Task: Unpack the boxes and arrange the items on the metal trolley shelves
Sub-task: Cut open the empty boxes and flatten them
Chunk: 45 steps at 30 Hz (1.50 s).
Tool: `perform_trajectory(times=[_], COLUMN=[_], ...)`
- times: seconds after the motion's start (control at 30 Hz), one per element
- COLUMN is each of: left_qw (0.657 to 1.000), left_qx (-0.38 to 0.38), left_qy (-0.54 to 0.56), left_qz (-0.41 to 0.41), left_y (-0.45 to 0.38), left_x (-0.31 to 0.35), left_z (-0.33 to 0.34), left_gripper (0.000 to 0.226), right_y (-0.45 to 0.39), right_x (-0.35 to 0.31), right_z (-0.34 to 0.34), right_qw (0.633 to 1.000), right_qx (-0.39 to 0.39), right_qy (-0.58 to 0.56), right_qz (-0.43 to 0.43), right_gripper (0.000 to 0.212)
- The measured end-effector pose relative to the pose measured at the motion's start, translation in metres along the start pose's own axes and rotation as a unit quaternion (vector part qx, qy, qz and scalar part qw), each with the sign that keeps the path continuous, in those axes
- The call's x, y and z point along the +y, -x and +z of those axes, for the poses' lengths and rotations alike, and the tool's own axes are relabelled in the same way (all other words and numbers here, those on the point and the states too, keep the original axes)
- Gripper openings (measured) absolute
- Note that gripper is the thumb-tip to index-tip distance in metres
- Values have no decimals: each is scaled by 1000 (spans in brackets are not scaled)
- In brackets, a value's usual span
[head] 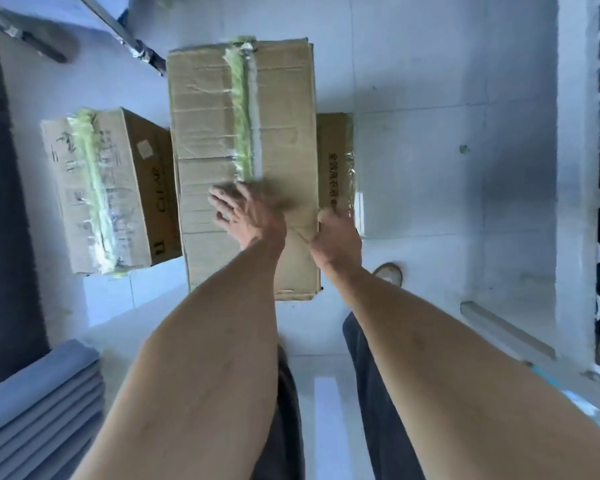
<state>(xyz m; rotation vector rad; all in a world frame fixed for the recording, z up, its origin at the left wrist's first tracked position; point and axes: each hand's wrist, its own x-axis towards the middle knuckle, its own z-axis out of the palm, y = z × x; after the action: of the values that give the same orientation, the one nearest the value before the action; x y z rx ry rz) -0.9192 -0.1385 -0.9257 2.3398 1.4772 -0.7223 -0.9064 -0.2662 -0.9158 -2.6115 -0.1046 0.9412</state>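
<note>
A: From the left, what's there?

B: A side box (97, 188) on the floor at far left, its top sealed with greenish tape. Just right of it, the big box (243, 161), long and still shut, a tape strip (245, 112) down the far half of its seam. A third box (335, 161) shows at its right edge, seemingly lower and partly hidden.

A: And the hands?

B: The left hand (248, 214) lies on the big box's top at the near end of the tape, fingers spread wide and straight, pressing, not gripping. It's blurred, so I can't tell if a fingertip has caught the tape. The right hand (336, 233) is at the box's right edge, fingers curled over it, seemingly holding the rim.

A: So the step is opening the big box?

B: I'd judge so. To do it well, steady the box with the right hand, find the tape's loose end, and peel along the seam, low and steady so the cardboard doesn't tear. The trolley isn't clearly in view, only metal bars (125, 32) far left.
</note>
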Motion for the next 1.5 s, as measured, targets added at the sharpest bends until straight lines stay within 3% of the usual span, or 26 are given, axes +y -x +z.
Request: perform_trajectory(times=[0.1,0.2,0.37,0.47,0.6,0.73,0.83,0.9,0.93,1.0,1.03,1.1,1.17,1.23,1.3,1.37,1.43,1.5], left_qw=[998,998,991,981,974,945,906,877,860,827,830,876,912,926,922,905,914,929], left_qx=[-29,-44,-64,-41,21,132,161,176,176,136,100,28,-37,-109,-102,-42,-41,-72], left_qy=[36,49,117,182,170,10,-93,-160,-211,-342,-384,-408,-388,-352,-353,-364,-298,-235], left_qz=[-47,-14,12,49,151,300,381,418,429,425,391,255,129,87,123,218,273,276], left_y=[-20,-30,-44,-47,-33,-28,-25,-25,-27,-34,-39,-47,-46,-39,-29,-19,-11,-5], left_x=[-53,-80,-101,-117,-136,-127,-126,-133,-138,-145,-149,-159,-174,-190,-199,-199,-192,-181], left_z=[-1,-12,-27,-41,-64,-84,-105,-110,-111,-112,-112,-110,-102,-85,-68,-52,-35,-19], left_gripper=[109,116,113,97,83,84,79,74,70,53,50,52,54,60,65,55,44,41], right_y=[12,24,38,44,57,68,79,85,87,87,86,86,88,88,83,78,73,74], right_x=[-35,-64,-92,-109,-129,-130,-116,-106,-102,-89,-85,-81,-80,-75,-65,-56,-47,-41], right_z=[43,75,96,98,96,86,73,58,51,41,36,31,26,28,37,50,59,61], right_qw=[996,985,982,976,972,976,965,959,945,889,868,875,899,915,929,937,941,950], right_qx=[82,137,95,69,71,148,196,193,179,114,86,16,-40,-82,-96,-87,-55,-51], right_qy=[33,97,150,179,157,121,145,206,264,373,410,452,435,376,302,272,290,290], right_qz=[20,37,62,99,162,109,97,9,-79,-240,-266,-171,2,124,190,200,164,101], right_gripper=[20,41,101,114,108,86,88,87,81,58,48,36,51,62,71,77,64,44])
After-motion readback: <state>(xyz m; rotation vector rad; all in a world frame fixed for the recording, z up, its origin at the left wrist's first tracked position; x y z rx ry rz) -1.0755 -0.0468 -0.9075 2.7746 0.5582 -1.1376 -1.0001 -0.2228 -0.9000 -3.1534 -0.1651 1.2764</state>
